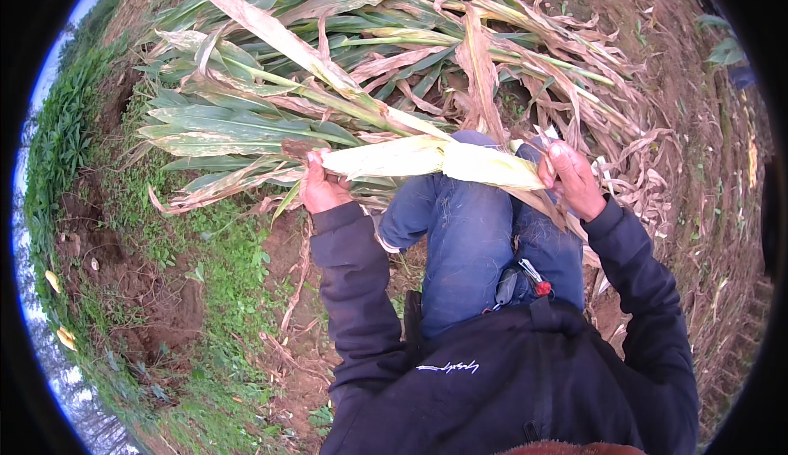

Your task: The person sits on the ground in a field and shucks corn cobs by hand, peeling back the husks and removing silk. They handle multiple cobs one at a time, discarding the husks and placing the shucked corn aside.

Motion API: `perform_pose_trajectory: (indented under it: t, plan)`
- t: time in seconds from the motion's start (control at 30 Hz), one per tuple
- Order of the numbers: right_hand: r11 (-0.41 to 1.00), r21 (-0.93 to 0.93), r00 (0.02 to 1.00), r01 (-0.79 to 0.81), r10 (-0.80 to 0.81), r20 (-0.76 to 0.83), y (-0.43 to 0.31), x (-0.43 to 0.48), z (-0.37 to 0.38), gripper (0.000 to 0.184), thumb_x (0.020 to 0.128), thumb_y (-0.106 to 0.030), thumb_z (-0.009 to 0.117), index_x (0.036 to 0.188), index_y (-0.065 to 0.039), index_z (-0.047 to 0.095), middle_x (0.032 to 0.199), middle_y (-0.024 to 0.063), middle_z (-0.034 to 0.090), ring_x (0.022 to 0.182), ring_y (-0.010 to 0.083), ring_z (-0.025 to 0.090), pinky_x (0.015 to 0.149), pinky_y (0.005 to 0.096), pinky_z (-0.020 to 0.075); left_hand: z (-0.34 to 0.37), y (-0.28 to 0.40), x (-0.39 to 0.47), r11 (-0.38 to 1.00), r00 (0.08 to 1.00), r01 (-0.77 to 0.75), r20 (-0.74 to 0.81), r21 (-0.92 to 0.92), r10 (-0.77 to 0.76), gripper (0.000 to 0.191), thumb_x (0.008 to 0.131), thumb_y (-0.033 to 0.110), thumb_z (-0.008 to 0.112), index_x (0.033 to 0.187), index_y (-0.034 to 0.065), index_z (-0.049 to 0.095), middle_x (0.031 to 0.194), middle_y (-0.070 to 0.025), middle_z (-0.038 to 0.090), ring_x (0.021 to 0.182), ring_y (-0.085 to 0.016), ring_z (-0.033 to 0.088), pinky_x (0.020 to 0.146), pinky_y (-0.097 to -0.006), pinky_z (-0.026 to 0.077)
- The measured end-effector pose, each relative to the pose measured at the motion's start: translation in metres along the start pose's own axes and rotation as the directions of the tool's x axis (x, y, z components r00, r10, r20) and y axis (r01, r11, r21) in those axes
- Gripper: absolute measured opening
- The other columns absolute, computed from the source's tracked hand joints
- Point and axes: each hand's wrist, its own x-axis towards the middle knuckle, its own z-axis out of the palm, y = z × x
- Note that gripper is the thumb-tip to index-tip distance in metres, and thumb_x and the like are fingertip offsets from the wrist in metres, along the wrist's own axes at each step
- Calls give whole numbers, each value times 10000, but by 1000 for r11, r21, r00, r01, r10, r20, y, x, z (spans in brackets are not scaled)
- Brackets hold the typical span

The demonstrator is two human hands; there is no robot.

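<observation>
A pale, husk-covered ear of maize lies across my raised knees, between my two hands. My left hand grips the tip of a whitish husk leaf stretched out to the left of the ear. At the right end, my right hand pinches the ear's tip and some dry husk with thumb and fingers. Kernels are not visible under the husk. A cut maize stalk with long leaves slants from the upper left down to the ear's middle.
Beyond my knees lies a heap of cut maize stalks with green and dry leaves. Two yellow ears rest on the ground far left. Low weeds grow on my left. Keys hang at my waist, over my jeans.
</observation>
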Motion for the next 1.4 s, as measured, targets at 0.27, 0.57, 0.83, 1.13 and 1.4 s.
perform_pose_trajectory:
  t: [0.27, 0.57, 0.83, 1.13, 1.4]
  plan:
    - [913, -303, 958, 273, -230, 171, -9, 7, 12, 363, 1030, -320, 482, 830, -38, 591, 735, 37, 538, 723, 147, 511, 687, 329, 430, 18, 19, -20, 992, 980, 48, 198, -115, -25, 381, 947, 292, 638, 1225, 45, 554, 1138, -130, 629, 1044, -278, 642, 804, -482, 593]
    - [466, -713, 841, 524, -417, 345, -37, -1, 18, 264, 892, -321, 666, 879, -57, 663, 830, 95, 633, 860, 300, 577, 885, 472, 415, 30, 13, -29, 997, 990, 27, 139, -67, -17, 364, 948, 174, 593, 1283, 49, 522, 1194, -129, 611, 1050, -272, 652, 759, -466, 611]
    - [326, -786, 741, 525, -628, 235, -76, -4, 37, 244, 848, -238, 718, 1022, -76, 662, 1233, 103, 647, 1304, 328, 497, 1147, 576, 226, 45, 10, -47, 983, 983, -110, 132, -150, 130, 341, 971, 165, 564, 1286, 39, 531, 1137, -135, 652, 955, -249, 689, 655, -390, 627]
    - [514, -523, 719, 680, -608, 338, -93, 35, 104, 252, 864, -104, 696, 1087, -14, 620, 1023, 147, 675, 925, 342, 660, 801, 398, 529, 45, 3, -42, 973, 983, 32, 185, -228, 12, 348, 976, 120, 512, 1300, -5, 500, 1197, -162, 633, 1068, -310, 656, 782, -444, 623]
    - [480, -625, 741, 616, -623, 251, -90, 74, 131, 422, 850, -375, 715, 1058, -32, 585, 954, 128, 574, 904, 337, 592, 756, 412, 488, 47, 1, -34, 856, 866, 379, 462, -351, -193, 405, 962, 112, 540, 1332, -36, 463, 1278, -192, 589, 1122, -299, 632, 925, -413, 579]
